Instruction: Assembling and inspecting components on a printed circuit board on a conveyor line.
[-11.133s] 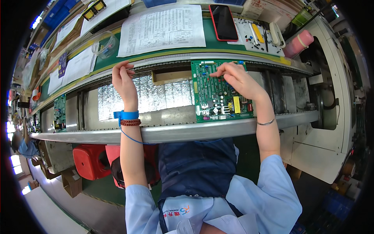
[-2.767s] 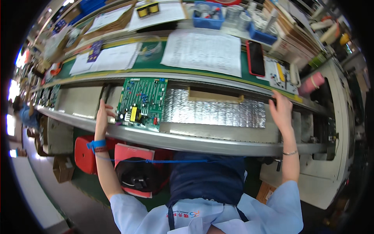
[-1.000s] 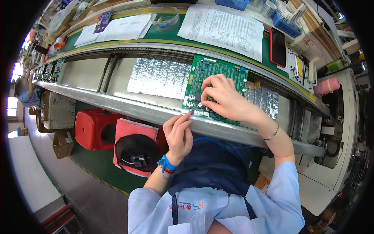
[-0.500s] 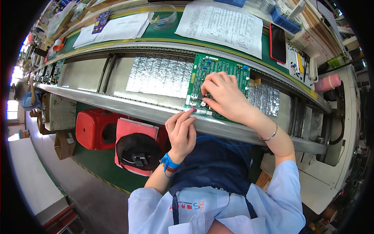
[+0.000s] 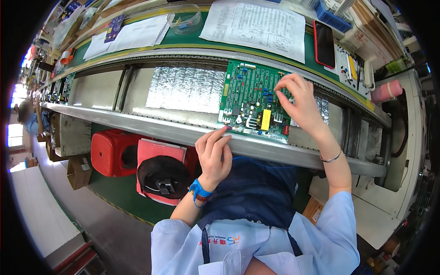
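Note:
A green circuit board (image 5: 256, 85) lies across the metal rails of a conveyor, covered with small parts. Among them are a yellow block component (image 5: 266, 119) and a dark red one (image 5: 286, 130) near its front edge. My left hand (image 5: 213, 153) rests over the front rail, fingers loosely extended, the index fingertip at the board's near left corner beside a small purple spot. Over the board's right side, my right hand (image 5: 298, 98) has its thumb and forefinger brought together. Whatever sits between those fingertips is too small to make out.
Silver foil sheeting (image 5: 183, 89) lies between the rails left of the board. Beyond the far rail are printed sheets (image 5: 254, 30), a clear round dish (image 5: 184, 23), and a red-edged phone (image 5: 324, 44). A red stool (image 5: 107, 153) stands below the front rail (image 5: 151, 125).
My right hand has moved right, from the board's lower middle to its right side, uncovering the yellow component. My left hand stays at the corner.

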The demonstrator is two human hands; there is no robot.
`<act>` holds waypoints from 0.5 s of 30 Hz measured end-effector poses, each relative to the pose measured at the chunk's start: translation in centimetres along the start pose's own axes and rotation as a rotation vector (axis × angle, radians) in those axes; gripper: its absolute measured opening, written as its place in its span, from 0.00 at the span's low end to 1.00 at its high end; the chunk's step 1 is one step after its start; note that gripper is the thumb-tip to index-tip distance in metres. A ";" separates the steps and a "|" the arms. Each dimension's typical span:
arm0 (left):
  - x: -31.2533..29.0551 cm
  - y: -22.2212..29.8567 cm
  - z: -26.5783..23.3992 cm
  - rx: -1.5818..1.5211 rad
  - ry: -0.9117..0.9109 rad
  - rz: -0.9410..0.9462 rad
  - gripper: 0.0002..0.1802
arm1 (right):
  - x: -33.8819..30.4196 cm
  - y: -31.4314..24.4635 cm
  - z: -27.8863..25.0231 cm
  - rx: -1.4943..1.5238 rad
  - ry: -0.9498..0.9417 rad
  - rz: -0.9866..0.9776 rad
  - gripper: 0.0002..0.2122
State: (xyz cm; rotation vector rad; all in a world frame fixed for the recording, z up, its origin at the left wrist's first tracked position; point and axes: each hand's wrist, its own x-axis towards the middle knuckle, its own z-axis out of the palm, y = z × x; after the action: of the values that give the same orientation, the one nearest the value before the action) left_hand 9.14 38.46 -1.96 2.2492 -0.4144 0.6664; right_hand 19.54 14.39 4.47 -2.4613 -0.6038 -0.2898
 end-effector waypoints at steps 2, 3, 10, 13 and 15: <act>0.0 0.4 0.0 -0.010 -0.011 -0.004 0.14 | -0.4 0.7 0.0 -0.001 0.047 0.008 0.04; 0.0 0.6 -0.1 -0.021 -0.018 -0.011 0.14 | -0.6 1.0 0.1 -0.003 0.092 0.015 0.04; 0.2 1.7 0.7 0.055 -0.115 0.072 0.14 | -1.7 2.6 0.4 0.058 0.116 0.083 0.04; 0.0 1.9 0.8 0.045 -0.094 0.091 0.15 | -1.9 3.1 0.6 0.053 0.142 0.071 0.04; 0.2 2.5 1.0 0.036 -0.118 0.115 0.15 | -2.0 3.4 0.4 0.078 0.141 0.097 0.04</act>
State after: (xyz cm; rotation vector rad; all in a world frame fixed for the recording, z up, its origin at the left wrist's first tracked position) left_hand 8.44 36.02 -0.95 2.3194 -0.5980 0.6055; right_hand 19.48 11.51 1.84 -2.3629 -0.4272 -0.3900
